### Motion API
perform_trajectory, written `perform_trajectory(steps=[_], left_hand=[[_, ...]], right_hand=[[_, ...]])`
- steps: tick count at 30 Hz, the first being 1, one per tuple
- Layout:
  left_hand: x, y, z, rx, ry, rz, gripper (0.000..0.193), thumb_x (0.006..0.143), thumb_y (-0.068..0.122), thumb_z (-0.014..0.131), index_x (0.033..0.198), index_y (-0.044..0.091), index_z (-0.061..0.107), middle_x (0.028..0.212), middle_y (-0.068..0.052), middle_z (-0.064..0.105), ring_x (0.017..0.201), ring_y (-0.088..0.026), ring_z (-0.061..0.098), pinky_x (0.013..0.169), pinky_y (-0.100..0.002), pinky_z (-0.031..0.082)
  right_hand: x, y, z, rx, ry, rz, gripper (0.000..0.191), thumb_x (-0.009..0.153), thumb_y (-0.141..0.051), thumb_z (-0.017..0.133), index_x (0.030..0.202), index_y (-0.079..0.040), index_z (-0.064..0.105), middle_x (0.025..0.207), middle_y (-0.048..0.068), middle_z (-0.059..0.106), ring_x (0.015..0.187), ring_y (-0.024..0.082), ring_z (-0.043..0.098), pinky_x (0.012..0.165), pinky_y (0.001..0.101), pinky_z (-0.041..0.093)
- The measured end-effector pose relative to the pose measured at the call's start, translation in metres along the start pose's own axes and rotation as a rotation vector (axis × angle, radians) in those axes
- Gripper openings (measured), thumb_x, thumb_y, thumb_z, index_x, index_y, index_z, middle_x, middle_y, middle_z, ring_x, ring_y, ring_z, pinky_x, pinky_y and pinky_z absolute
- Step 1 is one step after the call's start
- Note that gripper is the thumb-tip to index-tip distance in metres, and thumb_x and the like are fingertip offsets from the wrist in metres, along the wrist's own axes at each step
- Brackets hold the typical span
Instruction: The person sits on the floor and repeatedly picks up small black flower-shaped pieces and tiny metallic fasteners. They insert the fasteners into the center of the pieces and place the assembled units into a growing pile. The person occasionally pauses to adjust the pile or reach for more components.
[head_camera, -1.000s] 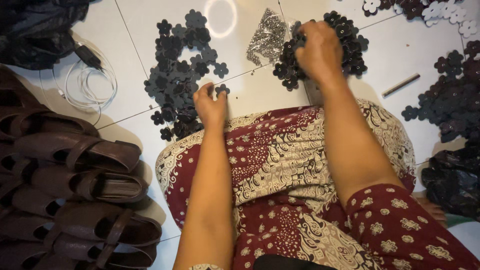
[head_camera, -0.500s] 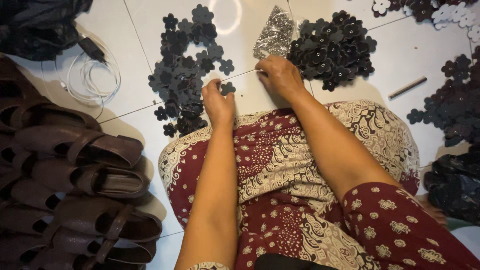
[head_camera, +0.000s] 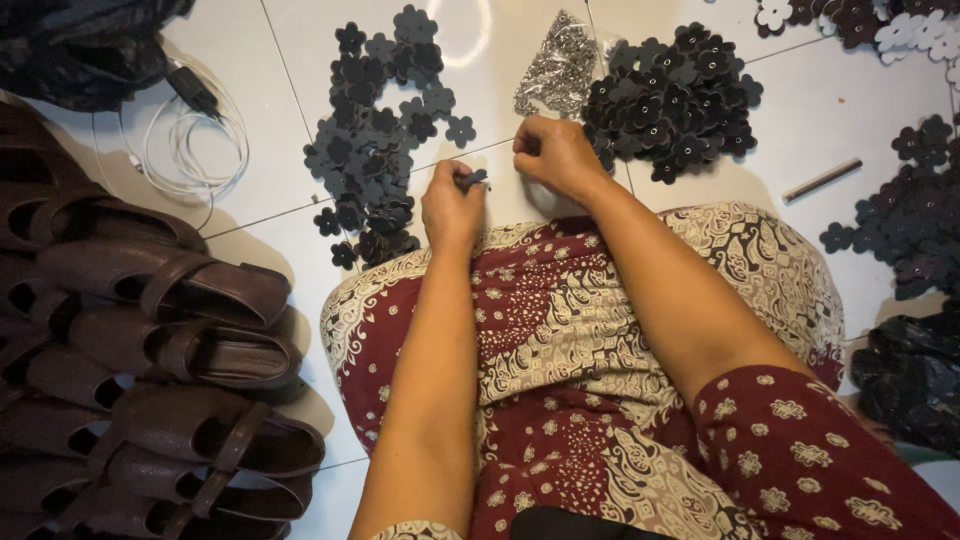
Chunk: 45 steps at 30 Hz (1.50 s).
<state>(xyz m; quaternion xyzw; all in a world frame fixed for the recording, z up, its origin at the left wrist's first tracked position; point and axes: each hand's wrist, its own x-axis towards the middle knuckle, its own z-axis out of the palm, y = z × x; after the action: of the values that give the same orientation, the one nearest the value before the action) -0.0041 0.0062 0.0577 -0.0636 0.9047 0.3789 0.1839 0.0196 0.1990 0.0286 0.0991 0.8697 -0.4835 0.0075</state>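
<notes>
**Small flower cutout pinched between both hands**

At far left lie the brown sandals (head_camera: 170, 330) and a white cable (head_camera: 190, 150), then the loose pile of dark flowers (head_camera: 375, 130). Your left hand (head_camera: 452, 210) pinches one flower cutout (head_camera: 473, 179) at its edge, just above your lap. It looks thin, light and floppy, so grip near the centre. Your right hand (head_camera: 556, 157) is curled, fingertips together; whether it holds anything, I cannot tell. Beyond sits the studded pile (head_camera: 680, 100).

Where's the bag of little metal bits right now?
The clear bag of metal bits lies on the white floor at top centre, between the two piles of dark flower cutouts, beyond the hands.
</notes>
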Motion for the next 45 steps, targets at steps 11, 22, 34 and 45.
perform_trajectory(steps=[11,22,34,45], left_hand=[[0.025,-0.035,0.025,-0.377,-0.038,0.05,0.026,0.089,0.025,0.077,0.108,0.007,0.077,0.097,-0.005,0.079,0.088,-0.013,0.072,0.081,-0.027,0.055],[0.043,-0.057,0.043,-0.642,-0.004,0.194,0.054,0.089,0.0,0.072,0.14,0.001,0.056,0.124,-0.012,0.069,0.107,-0.014,0.07,0.09,-0.026,0.056],[0.033,-0.038,0.039,-0.875,-0.216,0.076,0.057,0.096,-0.005,0.06,0.15,0.002,0.043,0.115,-0.015,0.073,0.096,-0.014,0.071,0.08,-0.025,0.061],[0.03,-0.032,0.036,-0.918,-0.258,0.064,0.06,0.096,-0.005,0.06,0.152,0.003,0.04,0.115,-0.014,0.071,0.099,-0.014,0.07,0.083,-0.026,0.062]], right_hand=[[-0.001,-0.016,-0.002,0.393,-0.159,0.255,0.016,0.082,-0.002,0.078,0.098,0.001,0.076,0.085,0.007,0.077,0.073,0.011,0.072,0.068,0.0256,0.059],[0.005,-0.013,0.004,0.621,-0.186,0.316,0.012,0.09,-0.001,0.072,0.101,0.002,0.071,0.088,0.009,0.075,0.075,0.014,0.075,0.07,0.0281,0.065],[-0.001,-0.017,0.005,0.338,-0.166,0.162,0.012,0.085,-0.009,0.08,0.097,-0.01,0.079,0.093,0.0,0.075,0.075,0.008,0.066,0.068,0.0249,0.054],[0.001,-0.009,0.008,0.356,-0.158,0.14,0.012,0.084,-0.01,0.083,0.096,-0.01,0.08,0.093,0.001,0.071,0.073,0.008,0.064,0.065,0.0245,0.053]])
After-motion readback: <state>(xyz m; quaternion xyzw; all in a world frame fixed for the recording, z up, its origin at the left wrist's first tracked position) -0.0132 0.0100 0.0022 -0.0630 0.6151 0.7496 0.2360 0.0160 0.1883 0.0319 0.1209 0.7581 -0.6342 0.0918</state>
